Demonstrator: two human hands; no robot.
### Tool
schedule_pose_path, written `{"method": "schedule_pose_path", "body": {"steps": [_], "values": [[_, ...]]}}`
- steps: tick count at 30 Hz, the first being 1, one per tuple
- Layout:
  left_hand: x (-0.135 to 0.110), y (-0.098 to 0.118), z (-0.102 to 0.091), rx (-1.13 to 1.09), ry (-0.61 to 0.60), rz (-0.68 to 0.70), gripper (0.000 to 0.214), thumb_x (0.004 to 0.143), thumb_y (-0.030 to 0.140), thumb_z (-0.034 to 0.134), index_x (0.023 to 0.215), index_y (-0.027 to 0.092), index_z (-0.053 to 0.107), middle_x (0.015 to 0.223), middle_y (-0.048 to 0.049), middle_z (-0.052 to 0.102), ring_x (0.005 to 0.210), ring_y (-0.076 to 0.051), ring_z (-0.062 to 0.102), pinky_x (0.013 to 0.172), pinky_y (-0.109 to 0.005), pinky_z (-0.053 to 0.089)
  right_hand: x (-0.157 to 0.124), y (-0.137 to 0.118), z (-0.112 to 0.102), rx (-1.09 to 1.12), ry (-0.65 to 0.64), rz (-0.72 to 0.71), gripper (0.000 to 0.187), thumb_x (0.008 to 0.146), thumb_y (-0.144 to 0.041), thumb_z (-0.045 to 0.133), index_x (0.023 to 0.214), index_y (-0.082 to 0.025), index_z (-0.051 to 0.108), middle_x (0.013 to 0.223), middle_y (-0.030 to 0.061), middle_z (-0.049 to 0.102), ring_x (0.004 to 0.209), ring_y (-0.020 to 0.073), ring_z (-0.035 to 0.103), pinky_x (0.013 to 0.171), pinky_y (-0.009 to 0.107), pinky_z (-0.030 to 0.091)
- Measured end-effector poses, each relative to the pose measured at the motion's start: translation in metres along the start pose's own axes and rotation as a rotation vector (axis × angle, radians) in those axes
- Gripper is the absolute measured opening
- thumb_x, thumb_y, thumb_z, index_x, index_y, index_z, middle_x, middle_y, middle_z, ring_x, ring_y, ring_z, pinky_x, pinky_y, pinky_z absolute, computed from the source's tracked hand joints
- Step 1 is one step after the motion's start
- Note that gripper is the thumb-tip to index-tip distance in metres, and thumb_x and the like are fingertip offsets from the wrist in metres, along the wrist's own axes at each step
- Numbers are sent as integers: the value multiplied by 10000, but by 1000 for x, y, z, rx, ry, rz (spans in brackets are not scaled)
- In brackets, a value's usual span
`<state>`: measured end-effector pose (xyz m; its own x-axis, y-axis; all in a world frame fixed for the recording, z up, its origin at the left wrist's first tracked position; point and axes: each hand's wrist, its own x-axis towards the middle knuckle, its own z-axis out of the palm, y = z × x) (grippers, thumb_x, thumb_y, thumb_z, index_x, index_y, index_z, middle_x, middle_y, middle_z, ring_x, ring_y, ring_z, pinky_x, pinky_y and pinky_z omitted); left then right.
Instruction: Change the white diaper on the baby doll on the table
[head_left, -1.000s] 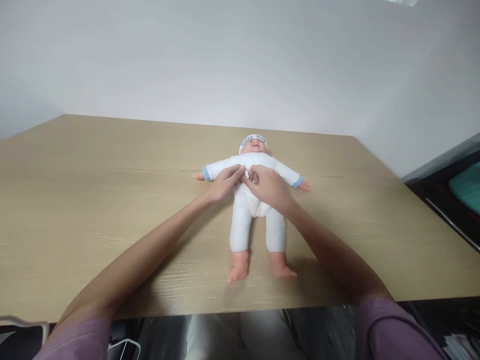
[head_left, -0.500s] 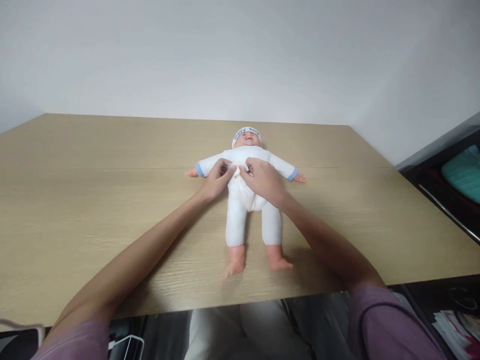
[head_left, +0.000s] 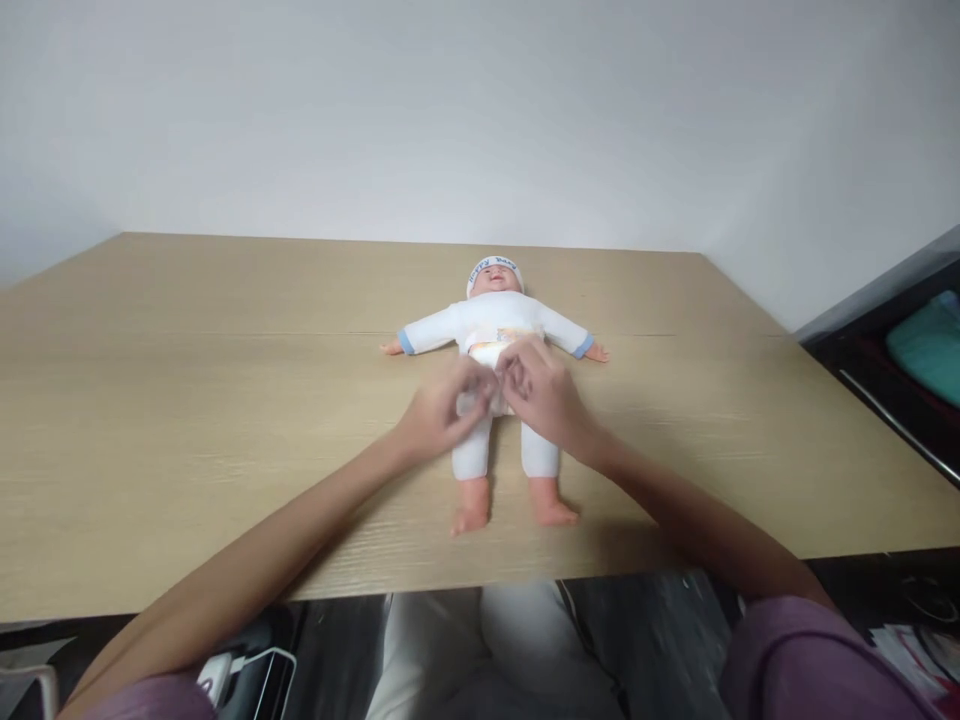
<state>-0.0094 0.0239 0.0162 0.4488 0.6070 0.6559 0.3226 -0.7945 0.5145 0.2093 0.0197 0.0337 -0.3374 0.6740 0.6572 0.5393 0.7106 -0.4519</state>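
Head view: saw doll (head_left: 501, 310) face up on table (head_left: 225, 400), feet (head_left: 471, 515) at 6 o'clock. Had curled left hand (head_left: 441, 407) at 8 o'clock of nappy (head_left: 490, 352), curled right hand (head_left: 551, 400) at 4; couldn't tell if gripping.

Single head view — over table (head_left: 225, 400), facing forward, down — doll (head_left: 495, 310) mid-distance, wall (head_left: 375, 120) beyond

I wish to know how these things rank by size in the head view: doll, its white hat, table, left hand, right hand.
Largest to smallest:
Table
Doll
Left hand and right hand, too alike in size to rank
White hat
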Motion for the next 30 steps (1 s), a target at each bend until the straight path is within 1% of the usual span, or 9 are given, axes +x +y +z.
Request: {"method": "schedule_pose_path", "body": {"steps": [2, 3, 5, 10, 13, 18, 24, 27, 30], "values": [[-11, 15, -4, 104, -258, 63, 180, 1136, 337, 571, 1030, 232, 671, 960, -38, 737, 913, -230, 562, 883, -426, 408, -27, -8, -10, 35, -160, -32, 193, 984, -67, 571, 1065, -240, 600, 1042, 35, 675, 874, 187, 668, 789, 305, 520], [-16, 17, -6, 149, -341, 45, 244, 1149, 366, 558, 992, 230, 687, 931, -34, 752, 913, -238, 550, 893, -439, 385, -39, -10, -14, 36, -227, -20, 182, 991, -77, 591, 1067, -241, 606, 1020, 27, 683, 855, 184, 670, 779, 302, 521], [-21, 16, -6, 178, -410, -52, 365, 1170, 422, 511, 931, 228, 708, 874, -34, 751, 910, -250, 537, 910, -452, 362, -55, -8, -22, 10, -300, 44, 152, 998, -96, 623, 1043, -241, 618, 964, 14, 692, 820, 181, 673, 774, 303, 520], [-18, 2, -1, 93, -318, -335, 363, 1121, 539, 564, 981, 227, 683, 876, -35, 711, 927, -265, 613, 930, -438, 398, -55, 10, -26, -57, -257, 233, 37, 1025, -202, 696, 1034, -233, 676, 915, 14, 736, 772, 179, 676, 755, 315, 504], [-12, 0, 5, 104, -266, -405, 371, 1065, 583, 665, 953, 234, 604, 839, -18, 693, 849, -262, 630, 890, -426, 408, -49, 13, -21, -116, -247, 286, 86, 1035, -260, 720, 971, -231, 671, 840, 1, 717, 725, 181, 648, 720, 327, 469], [-10, -4, 13, 127, -257, -382, 425, 1055, 586, 691, 839, 243, 561, 730, -3, 621, 753, -242, 577, 820, -413, 392, -56, 8, -13, -192, -274, 245, 53, 1038, -271, 710, 1057, -223, 700, 1000, 65, 742, 850, 235, 699, 762, 355, 518], [-17, -7, 14, 117, -192, -366, 417, 1061, 476, 703, 773, 228, 531, 715, 1, 580, 768, -222, 549, 852, -404, 400, -66, 3, -12, -204, -282, 183, 202, 1067, -292, 666, 1253, -228, 713, 1251, 149, 724, 1125, 335, 722, 952, 457, 603], [-19, -6, 14, 95, -187, -341, 358, 1073, 466, 685, 825, 228, 585, 799, -10, 632, 821, -227, 584, 911, -422, 428, -67, 1, -12, -168, -266, 182, 256, 1073, -342, 684, 1303, -232, 706, 1300, 160, 710, 1196, 357, 706, 1018, 503, 604], [-20, -6, 13, 67, -132, -296, 265, 1054, 447, 710, 912, 231, 654, 1039, -62, 695, 982, -257, 639, 949, -430, 471, -69, -3, -12, -144, -241, 190, 296, 1081, -379, 684, 1336, -229, 696, 1352, 168, 709, 1258, 371, 694, 1072, 538, 594]]}}
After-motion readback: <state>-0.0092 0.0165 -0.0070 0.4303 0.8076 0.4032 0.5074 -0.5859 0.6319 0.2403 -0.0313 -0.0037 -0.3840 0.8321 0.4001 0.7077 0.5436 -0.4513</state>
